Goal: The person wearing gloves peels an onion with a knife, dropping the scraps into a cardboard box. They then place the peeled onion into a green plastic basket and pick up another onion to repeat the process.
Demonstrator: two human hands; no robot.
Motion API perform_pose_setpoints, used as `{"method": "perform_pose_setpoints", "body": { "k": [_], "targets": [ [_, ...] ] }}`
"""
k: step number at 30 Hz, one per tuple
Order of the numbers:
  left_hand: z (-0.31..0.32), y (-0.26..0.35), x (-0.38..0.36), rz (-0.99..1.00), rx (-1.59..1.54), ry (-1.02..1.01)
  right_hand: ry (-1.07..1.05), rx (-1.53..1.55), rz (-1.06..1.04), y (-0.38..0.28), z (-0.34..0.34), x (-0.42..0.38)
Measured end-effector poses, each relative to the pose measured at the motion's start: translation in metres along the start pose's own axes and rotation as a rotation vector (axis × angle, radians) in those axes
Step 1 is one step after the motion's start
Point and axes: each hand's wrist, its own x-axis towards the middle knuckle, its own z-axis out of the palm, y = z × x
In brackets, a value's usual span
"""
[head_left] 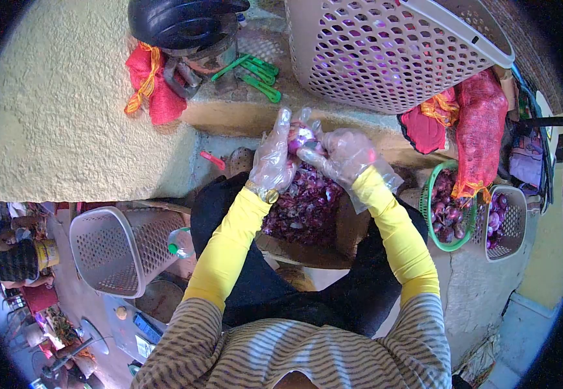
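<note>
Both hands wear clear plastic gloves and meet above a box of onion skins. My left hand (272, 157) is closed around a purple-red onion (302, 137), its thumb pointing up along the onion's side. My right hand (346, 154) is curled, with a finger or thumb pressing against the onion from the right. A bit of pink shows at the right palm, but what it belongs to is hidden. Below the hands, the cardboard box (314, 256) between my knees is full of loose purple skins (304, 207).
A large perforated basket (372, 58) stands on the ledge ahead, with green-handled tools (258, 74) and a dark pot (184, 26) to its left. Onions fill a green basket (433, 227) at right, beside red mesh sacks (482, 129). A grey basket (106, 253) and bottle (181, 243) stand left.
</note>
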Motion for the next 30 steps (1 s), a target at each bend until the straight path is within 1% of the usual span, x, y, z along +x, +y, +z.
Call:
{"method": "perform_pose_setpoints", "body": {
  "k": [2,4,5,6,7,8,10,11,13,14,15,16,17,18,20,21,23,25,27,28,30],
  "targets": [
    [-0.003,0.000,0.001,-0.011,-0.011,-0.015,-0.033,-0.029,-0.009,0.001,0.000,-0.001],
    [0.001,0.005,-0.002,-0.021,-0.023,-0.029,-0.034,-0.094,-0.100,0.003,0.002,-0.003],
    [0.004,0.007,-0.005,-0.035,0.007,0.013,-0.034,-0.094,-0.101,0.004,0.000,-0.004],
    [0.006,0.010,-0.007,-0.048,0.036,0.055,-0.099,-0.104,-0.160,0.004,-0.004,-0.004],
    [0.002,0.010,-0.005,-0.048,0.036,0.055,-0.165,-0.114,-0.217,0.006,-0.006,-0.005],
    [-0.006,0.007,-0.003,-0.029,-0.017,0.043,-0.165,-0.114,-0.217,0.009,-0.005,-0.007],
    [-0.015,0.004,0.003,-0.007,-0.069,0.031,-0.076,0.051,-0.186,0.018,0.004,-0.010],
    [-0.019,0.003,0.007,0.012,-0.121,0.041,-0.076,0.050,-0.186,0.021,0.012,-0.011],
    [-0.012,0.006,0.005,0.032,-0.173,0.051,-0.028,0.917,0.182,0.023,0.022,-0.013],
    [-0.008,0.007,0.003,0.056,-0.153,0.092,-0.028,0.917,0.181,0.027,0.022,-0.013],
    [-0.003,0.009,0.001,0.079,-0.132,0.134,-0.119,1.154,0.341,0.026,0.013,-0.012],
    [-0.005,0.009,0.002,0.080,-0.132,0.134,-0.213,1.386,0.505,0.024,0.005,-0.011],
    [-0.009,0.009,0.004,0.062,-0.160,0.110,-0.155,1.407,0.523,0.016,0.001,-0.013],
    [-0.013,0.008,0.005,0.044,-0.187,0.086,-0.154,1.408,0.524,0.020,0.004,-0.011],
    [-0.020,0.004,0.006,0.067,-0.152,0.051,-0.214,1.564,0.523,0.031,0.013,-0.005],
    [-0.019,0.004,0.006,0.093,-0.119,0.014,-0.213,1.564,0.523,0.030,0.012,-0.006],
    [-0.016,0.004,0.005,0.105,-0.098,0.027,-0.215,1.612,0.566,0.028,0.008,-0.006],
    [-0.015,0.003,0.005,0.119,-0.078,0.040,-0.253,1.622,0.523,0.031,0.008,-0.006],
    [-0.016,0.002,0.005,0.178,0.087,0.033,-0.292,1.631,0.483,0.031,0.008,-0.007],
    [-0.014,0.004,0.004,0.179,0.087,0.034,-0.271,1.609,0.506,0.028,0.007,-0.008],
    [-0.009,0.008,0.000,0.042,-0.181,0.043,-0.249,1.587,0.530,0.027,0.008,-0.008]
  ]
}}
